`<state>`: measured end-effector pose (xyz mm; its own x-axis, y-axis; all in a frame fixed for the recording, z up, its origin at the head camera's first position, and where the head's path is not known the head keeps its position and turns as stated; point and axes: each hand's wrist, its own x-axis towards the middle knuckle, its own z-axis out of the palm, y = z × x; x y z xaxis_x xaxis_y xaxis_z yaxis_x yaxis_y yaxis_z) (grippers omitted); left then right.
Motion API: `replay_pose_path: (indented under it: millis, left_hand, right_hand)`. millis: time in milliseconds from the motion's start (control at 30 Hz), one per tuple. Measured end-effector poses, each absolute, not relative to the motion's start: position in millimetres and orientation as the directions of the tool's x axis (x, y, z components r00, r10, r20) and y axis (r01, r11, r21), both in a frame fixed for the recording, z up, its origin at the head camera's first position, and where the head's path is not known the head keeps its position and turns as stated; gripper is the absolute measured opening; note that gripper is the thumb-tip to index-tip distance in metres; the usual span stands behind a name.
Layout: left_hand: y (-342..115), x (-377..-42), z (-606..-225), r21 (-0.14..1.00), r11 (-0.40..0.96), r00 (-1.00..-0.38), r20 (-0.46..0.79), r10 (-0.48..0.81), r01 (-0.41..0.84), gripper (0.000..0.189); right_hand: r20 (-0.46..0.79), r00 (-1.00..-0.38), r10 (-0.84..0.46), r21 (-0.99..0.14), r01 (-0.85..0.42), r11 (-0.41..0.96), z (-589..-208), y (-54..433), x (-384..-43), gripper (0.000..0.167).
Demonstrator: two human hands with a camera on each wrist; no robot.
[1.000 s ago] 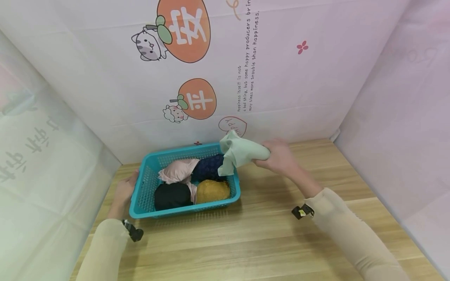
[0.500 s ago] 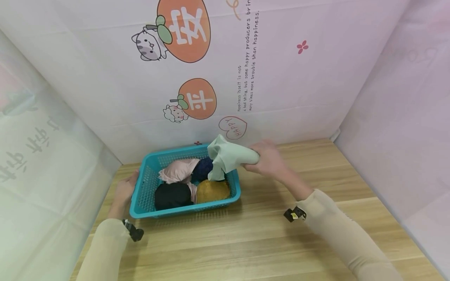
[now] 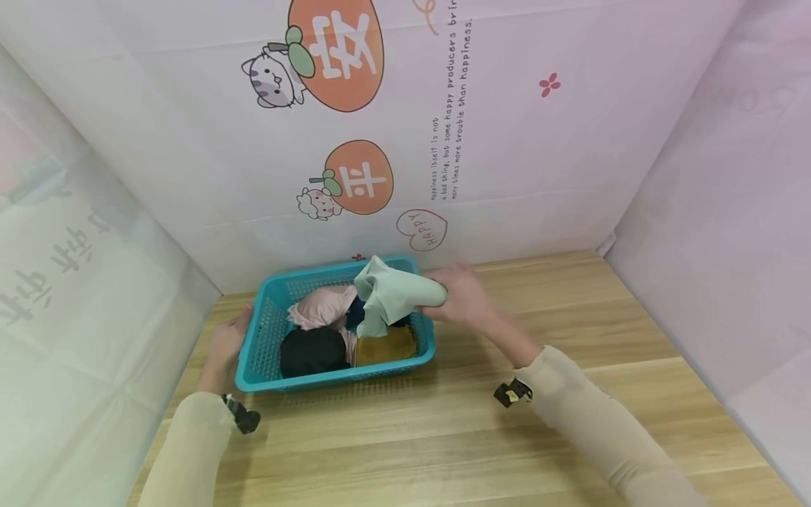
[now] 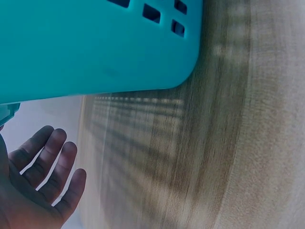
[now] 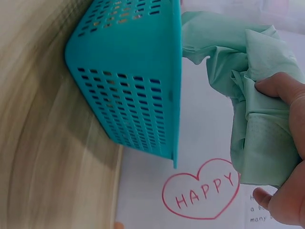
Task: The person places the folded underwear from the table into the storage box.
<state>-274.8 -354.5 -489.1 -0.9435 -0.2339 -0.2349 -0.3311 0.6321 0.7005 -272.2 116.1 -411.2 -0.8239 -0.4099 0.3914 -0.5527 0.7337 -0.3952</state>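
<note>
In the head view my right hand (image 3: 461, 296) holds a rolled pale green cloth (image 3: 399, 292) above the right part of a teal plastic basket (image 3: 298, 384). The right wrist view shows the thumb pressed on the folded green cloth (image 5: 267, 129), whose loose end hangs past the basket's rim. At the basket's left end is my left hand (image 3: 224, 345). Its fingers (image 4: 52, 162) are spread and mostly straight below the rim in the left wrist view; the thumb is largely hidden. Inside the basket lie a pink cloth bundle (image 3: 323, 306), a black one (image 3: 313, 352), a mustard one (image 3: 386, 346) and a partly covered navy one (image 3: 355, 315).
The basket stands on a wooden tabletop (image 3: 405, 436), close to the printed back curtain (image 3: 494, 155). Pale curtains hang at the left (image 3: 82, 296) and right (image 3: 728, 232) too. A small black camera sits on each wrist.
My right hand has carried the green cloth leftward and slightly down, from the basket's right edge to over its right half, covering more of the navy bundle. The left hand stays at the basket.
</note>
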Motion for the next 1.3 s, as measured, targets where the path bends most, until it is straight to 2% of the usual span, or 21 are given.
replay_pose_path:
  millis: [200, 733, 1000, 1167, 1300]
  left_hand:
    - [-354.6, -274.7, -487.9, 0.689, 0.645, -0.944, -0.24, -0.228, -0.331, 0.105]
    - [-355.0, -274.6, -490.0, 0.694, 0.646, -0.948, -0.222, -0.227, -0.317, 0.105]
    - [-355.5, -274.5, -489.4, 0.691, 0.642, -0.943, -0.241, -0.229, -0.333, 0.107]
    - [-356.0, -274.8, -489.7, 0.684, 0.656, -0.948, -0.226, -0.224, -0.318, 0.105]
    - [-355.7, -275.0, -489.8, 0.693, 0.646, -0.947, -0.224, -0.229, -0.32, 0.105]
  right_hand:
    - [0.373, -0.824, -0.427, -0.399, -0.558, 0.727, -417.7, 104.0, -270.4, 0.029]
    - [0.308, -0.83, -0.466, -0.433, -0.558, 0.707, -438.0, 72.5, -265.9, 0.038]
    - [0.287, -0.81, -0.511, -0.328, -0.584, 0.743, -448.5, 58.0, -265.1, 0.042]
    - [0.275, -0.808, -0.522, -0.304, -0.588, 0.75, -455.1, 55.9, -264.2, 0.044]
    - [0.217, -0.808, -0.548, -0.235, -0.588, 0.774, -459.9, 57.8, -263.0, 0.06]
